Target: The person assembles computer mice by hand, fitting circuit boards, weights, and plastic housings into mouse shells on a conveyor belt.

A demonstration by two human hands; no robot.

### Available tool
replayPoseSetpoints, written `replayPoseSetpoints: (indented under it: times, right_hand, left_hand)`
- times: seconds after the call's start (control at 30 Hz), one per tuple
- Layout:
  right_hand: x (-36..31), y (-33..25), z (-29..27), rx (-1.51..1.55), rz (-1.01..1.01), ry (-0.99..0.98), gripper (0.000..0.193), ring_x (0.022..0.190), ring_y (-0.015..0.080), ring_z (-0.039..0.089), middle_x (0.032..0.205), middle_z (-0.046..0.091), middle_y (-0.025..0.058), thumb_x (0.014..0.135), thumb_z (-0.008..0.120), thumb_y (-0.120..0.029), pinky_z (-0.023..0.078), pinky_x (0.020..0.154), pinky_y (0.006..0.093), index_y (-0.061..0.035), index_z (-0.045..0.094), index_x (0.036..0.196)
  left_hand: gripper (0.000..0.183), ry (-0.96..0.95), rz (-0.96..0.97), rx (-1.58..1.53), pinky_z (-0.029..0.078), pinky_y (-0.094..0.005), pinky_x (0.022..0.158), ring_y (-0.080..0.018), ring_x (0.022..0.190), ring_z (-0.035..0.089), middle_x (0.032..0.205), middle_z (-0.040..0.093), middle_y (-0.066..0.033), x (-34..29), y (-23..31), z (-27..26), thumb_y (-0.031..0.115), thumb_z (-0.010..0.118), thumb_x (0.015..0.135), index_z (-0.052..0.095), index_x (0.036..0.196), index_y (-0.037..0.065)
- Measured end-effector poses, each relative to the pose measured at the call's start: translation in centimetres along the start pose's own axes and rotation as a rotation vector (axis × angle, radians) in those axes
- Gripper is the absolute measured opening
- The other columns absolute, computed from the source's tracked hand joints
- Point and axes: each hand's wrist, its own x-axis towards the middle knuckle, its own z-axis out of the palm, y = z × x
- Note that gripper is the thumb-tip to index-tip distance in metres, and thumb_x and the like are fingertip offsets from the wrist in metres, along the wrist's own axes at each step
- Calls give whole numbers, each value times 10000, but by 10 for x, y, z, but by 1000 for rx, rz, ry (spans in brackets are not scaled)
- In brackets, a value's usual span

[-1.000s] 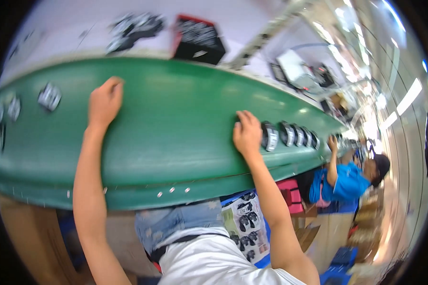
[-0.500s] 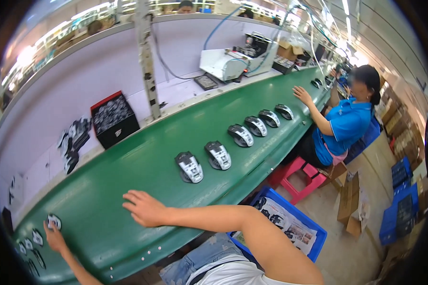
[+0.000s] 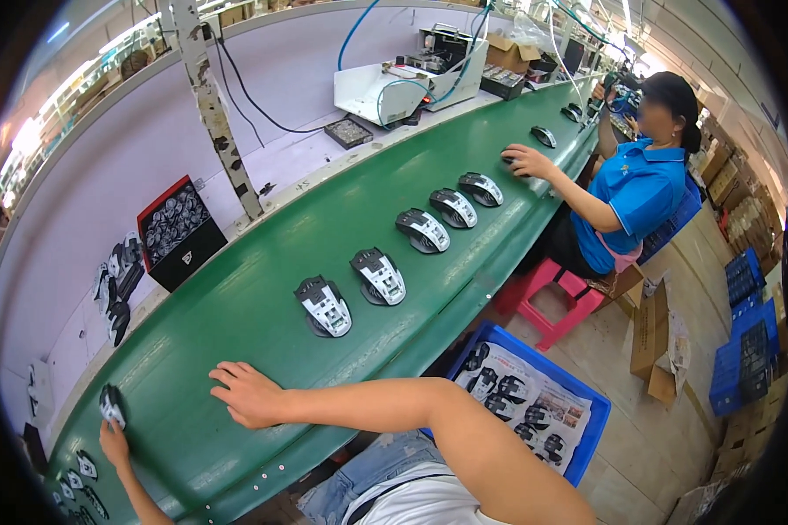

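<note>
At the far left of the green belt [image 3: 179, 337], my left hand [image 3: 114, 444] has its fingers on the near end of a black and white computer mouse [image 3: 110, 404]. My right hand [image 3: 249, 396] rests low over the belt with fingers outstretched and nothing in it. To its right stands a line of similar mice, the nearest mouse [image 3: 322, 306] beside a second mouse [image 3: 378, 276], their white tops showing cut-outs. Several smaller-looking mouse parts [image 3: 86, 465] lie by the belt's left end, below my left hand.
A black and red box [image 3: 186, 258] of small dark parts stands behind the belt. Beside my right elbow is a blue crate [image 3: 594, 420] holding mice on paper. A co-worker in a blue shirt [image 3: 626, 188] sits at the right by a pink stool [image 3: 543, 306]. A white post [image 3: 214, 114] rises behind the belt.
The view has shifted. My left hand has moved its mouse away from the parts at the left end. The co-worker's raised hand has come down on a mouse. My right hand stays outstretched.
</note>
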Motion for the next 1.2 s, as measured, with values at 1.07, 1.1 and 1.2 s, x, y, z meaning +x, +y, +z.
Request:
replayPoseSetpoints:
  times: [1.07,1.1,1.2]
  right_hand:
    - [19,-5,-54,180,-44,-55,371,1119,322,601,1201,645,106,746,771,-159,439,966,437,-86,711,1105]
    - [20,-6,-62,212,-27,-81,384,1136,325,599,1209,642,114,730,774,-138,447,970,431,-81,712,1105]
    - [14,-8,-61,180,1,-71,365,1144,330,596,1197,644,120,739,765,-104,439,990,436,-53,697,1094]
  left_hand:
    - [633,-958,65,-1791,412,-192,447,-120,631,597,871,654,-118,-147,326,-56,205,536,820,425,1410,2]
    - [643,-1013,110,-1804,407,-190,433,-118,630,595,863,652,-120,-144,327,-54,208,542,817,421,1416,9]
    - [599,-1040,128,-1887,367,-193,370,-93,528,549,841,655,-120,-146,329,-47,175,508,845,410,1415,20]
